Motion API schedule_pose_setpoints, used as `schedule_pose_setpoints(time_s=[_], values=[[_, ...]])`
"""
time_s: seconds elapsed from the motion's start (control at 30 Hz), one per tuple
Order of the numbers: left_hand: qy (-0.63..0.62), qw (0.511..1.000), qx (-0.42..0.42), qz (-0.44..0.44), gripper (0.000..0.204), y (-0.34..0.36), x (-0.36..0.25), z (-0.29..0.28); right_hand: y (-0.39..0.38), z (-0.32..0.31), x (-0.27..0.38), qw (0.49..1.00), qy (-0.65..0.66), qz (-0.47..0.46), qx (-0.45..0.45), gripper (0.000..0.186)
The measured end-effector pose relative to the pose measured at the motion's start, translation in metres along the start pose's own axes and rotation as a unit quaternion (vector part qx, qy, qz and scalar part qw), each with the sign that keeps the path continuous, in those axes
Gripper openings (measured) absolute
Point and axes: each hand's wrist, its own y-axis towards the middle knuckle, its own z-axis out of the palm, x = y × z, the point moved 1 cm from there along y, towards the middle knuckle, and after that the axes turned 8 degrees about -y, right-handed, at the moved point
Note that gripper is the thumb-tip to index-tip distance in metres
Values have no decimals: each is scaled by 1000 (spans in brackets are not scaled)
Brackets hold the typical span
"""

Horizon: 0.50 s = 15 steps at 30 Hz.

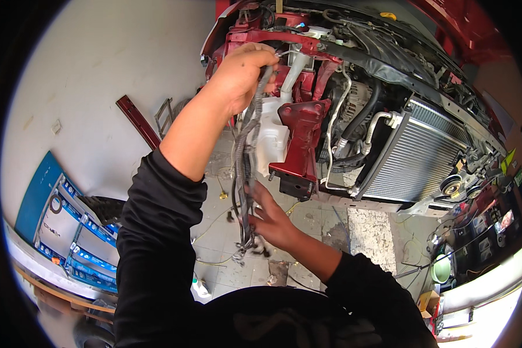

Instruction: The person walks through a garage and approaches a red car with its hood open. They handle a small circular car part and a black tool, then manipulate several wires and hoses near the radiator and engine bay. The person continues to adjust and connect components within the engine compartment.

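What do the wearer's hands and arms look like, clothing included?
Left hand and right hand: both ungloved, no watch visible on either wrist. Left sleeve: black fabric, long, creased, bunched at the forearm. Right sleeve: matching black fabric, also ending on the forearm. No cables or clear markings visible on either sleeve.

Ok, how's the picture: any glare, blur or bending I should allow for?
Head view: glare washes out the lower right; head view: the right hand and the lower end of the wiring harness look slightly smeared, while the radiator is clearer; head view: fisheye bends straight edges toward the black rim.
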Motion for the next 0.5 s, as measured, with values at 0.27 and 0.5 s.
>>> schedule_pose_setpoints(time_s=[0.27, 0.5], values=[[107, 989, 78, -62, 43, 6, 10, -5, -18, -13, 71, 967, 252, 33, 29, 29], [189, 974, 80, -95, 44, -5, 65, -63, -58, -81, 141, 967, 242, -81, 2, 51]])
